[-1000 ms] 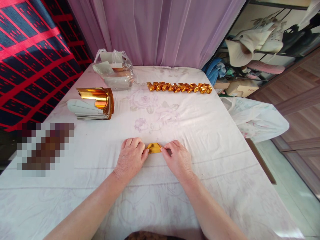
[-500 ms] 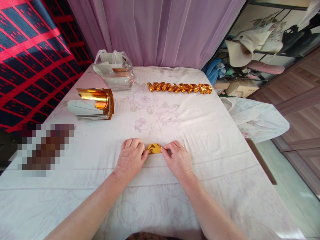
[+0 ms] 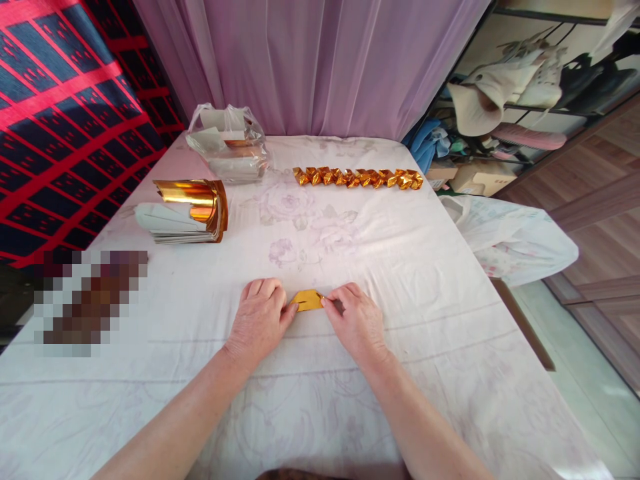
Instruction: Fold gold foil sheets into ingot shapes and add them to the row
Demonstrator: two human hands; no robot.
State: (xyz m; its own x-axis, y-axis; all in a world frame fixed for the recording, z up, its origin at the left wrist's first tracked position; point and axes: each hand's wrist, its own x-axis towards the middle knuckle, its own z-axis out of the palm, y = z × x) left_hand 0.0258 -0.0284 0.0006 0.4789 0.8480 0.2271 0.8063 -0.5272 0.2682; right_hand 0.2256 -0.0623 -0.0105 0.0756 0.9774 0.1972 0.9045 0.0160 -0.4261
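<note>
A small piece of folded gold foil paper (image 3: pixel 309 300) lies low over the cloth between my two hands. My left hand (image 3: pixel 263 310) grips its left end, with the thumb on the near edge and the other fingers curled. At the right end, my right hand (image 3: pixel 356 313) pinches the corner between thumb and forefinger. Farther back stretches a row of folded gold foil pieces (image 3: pixel 357 177), set close together. To the left stands a bent stack of gold foil sheets (image 3: pixel 200 195) with pale backs.
A clear plastic bag (image 3: pixel 230 150) holding more sheets sits at the back left of the cloth-covered table (image 3: pixel 320 387). A blurred-out patch (image 3: pixel 93 303) covers something at the left edge. On the right are a white bag (image 3: pixel 525 233) and a shelf with a cap (image 3: pixel 480 100).
Both hands stay at the ends of the folded foil paper. Its front face looks flatter and smoother, with fewer dark reflections. The whole view has shifted slightly.
</note>
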